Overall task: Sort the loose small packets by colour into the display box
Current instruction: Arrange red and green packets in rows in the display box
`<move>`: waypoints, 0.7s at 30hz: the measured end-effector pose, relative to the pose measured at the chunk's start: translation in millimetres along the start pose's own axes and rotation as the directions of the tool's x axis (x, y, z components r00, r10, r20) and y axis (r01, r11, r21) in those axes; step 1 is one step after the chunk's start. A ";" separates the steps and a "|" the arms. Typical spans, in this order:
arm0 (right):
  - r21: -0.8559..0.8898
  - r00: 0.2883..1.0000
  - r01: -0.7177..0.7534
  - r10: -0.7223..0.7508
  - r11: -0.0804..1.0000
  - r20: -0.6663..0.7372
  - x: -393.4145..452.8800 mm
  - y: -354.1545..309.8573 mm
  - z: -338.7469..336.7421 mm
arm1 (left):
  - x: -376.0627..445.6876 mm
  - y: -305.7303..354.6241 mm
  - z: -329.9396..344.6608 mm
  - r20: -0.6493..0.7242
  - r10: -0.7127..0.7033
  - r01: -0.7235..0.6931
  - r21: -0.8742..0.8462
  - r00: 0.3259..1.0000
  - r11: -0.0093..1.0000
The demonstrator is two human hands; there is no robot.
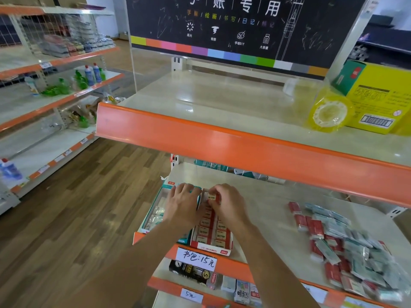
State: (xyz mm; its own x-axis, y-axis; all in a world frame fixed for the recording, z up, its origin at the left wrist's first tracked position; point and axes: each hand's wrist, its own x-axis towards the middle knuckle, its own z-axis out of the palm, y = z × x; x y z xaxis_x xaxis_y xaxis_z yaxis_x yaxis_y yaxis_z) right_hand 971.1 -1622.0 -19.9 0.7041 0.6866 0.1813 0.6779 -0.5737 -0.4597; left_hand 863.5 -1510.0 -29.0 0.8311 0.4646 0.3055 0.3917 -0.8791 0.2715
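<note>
Display box (211,237) at shelf (266,210) front edge, second box (155,210) touching its left, loose packets (347,243) well right, price tag (196,258) below it

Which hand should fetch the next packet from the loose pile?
Right. The loose pile lies on that side; the right hand is nearer, while the left hand rests on the teal box.

A red display box (212,246) sits at the shelf's front edge, filled with rows of red-and-white packets (219,233). Just left stands a teal display box (153,210). Well to the right, a loose heap of red and teal packets (347,247) sprawls across the shelf.
</note>
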 end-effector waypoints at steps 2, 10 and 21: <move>-0.002 1.000 -0.006 0.006 1.000 -0.001 2.0 -0.8 0.5 | 2.1 -1.2 0.5 0.005 0.003 -0.003 -0.003 1.000 1.000; -0.002 0.998 -0.057 0.057 0.998 0.024 5.0 -3.9 1.7 | 9.1 -2.7 0.7 0.024 0.022 -0.021 -0.035 0.999 0.999; -0.018 0.999 -0.047 0.047 0.999 0.023 6.5 -5.6 3.5 | 13.9 -3.4 -0.2 0.061 0.045 -0.042 -0.051 0.997 0.998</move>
State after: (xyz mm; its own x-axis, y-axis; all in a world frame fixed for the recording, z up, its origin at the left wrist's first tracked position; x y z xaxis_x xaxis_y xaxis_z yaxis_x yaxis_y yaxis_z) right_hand 971.1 -1612.8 -19.2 0.7303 0.6688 0.1394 0.6479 -0.6134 -0.4516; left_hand 873.6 -1500.5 -25.5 0.8704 0.4173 0.2614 0.3359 -0.8914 0.3044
